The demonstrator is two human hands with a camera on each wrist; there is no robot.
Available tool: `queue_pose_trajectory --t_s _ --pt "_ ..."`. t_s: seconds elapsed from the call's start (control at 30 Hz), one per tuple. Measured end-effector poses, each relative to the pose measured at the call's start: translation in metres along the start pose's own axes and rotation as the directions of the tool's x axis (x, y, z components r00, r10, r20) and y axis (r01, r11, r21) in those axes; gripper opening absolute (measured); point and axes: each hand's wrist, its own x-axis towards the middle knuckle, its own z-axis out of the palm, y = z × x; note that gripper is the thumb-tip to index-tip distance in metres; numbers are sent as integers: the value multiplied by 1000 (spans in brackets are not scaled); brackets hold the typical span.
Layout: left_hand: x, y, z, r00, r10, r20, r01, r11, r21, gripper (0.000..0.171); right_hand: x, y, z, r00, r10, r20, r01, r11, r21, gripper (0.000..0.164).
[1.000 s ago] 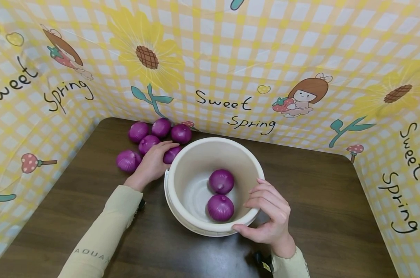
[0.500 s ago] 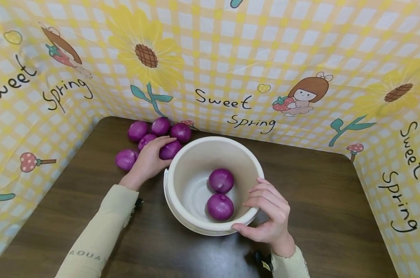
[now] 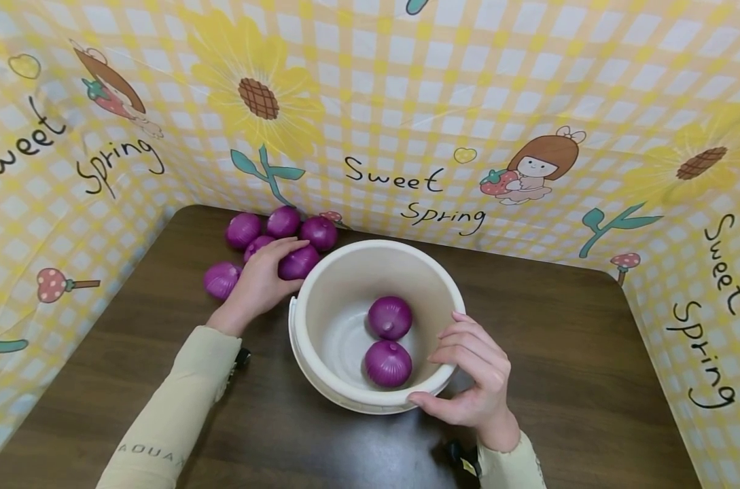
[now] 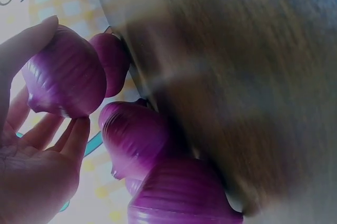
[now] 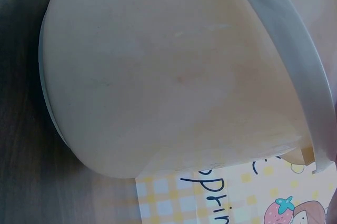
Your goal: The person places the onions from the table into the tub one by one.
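Note:
In the head view my left hand is at the bucket's left side and grips a red onion. The left wrist view shows the thumb over this onion and the fingers under it. A cream bucket stands upright in the middle, with two red onions on its floor, one toward the back and one in front. My right hand holds the bucket's right rim, fingers over the inside and thumb on the outer edge. The right wrist view is filled by the bucket's outer wall and its pale handle.
Several more red onions cluster at the table's back left, including one in the corner and one nearer the front. Behind the dark wooden table and along both sides hangs a yellow checked cloth.
My left hand has shifted slightly left and back, and more of its onion shows beside the bucket rim. During the last half second it barely moves. The right hand and bucket stay put.

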Motion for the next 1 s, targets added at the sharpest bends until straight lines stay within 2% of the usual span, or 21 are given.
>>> queue_pose_trajectory --t_s 0.37,0.7,1.0 --pt "-2 3 -4 999 20 -36 -20 1000 9 70 0 0 0 1000 2 1 -2 1000 -1 47" --pt "-1 14 -12 997 15 -77 -16 1000 -12 70 0 -1 1 1000 4 -1 -4 1000 1 48" --pt "-1 25 -19 989 41 -145 -48 998 -44 72 1 0 2 1000 1 -11 -1 1000 3 48"
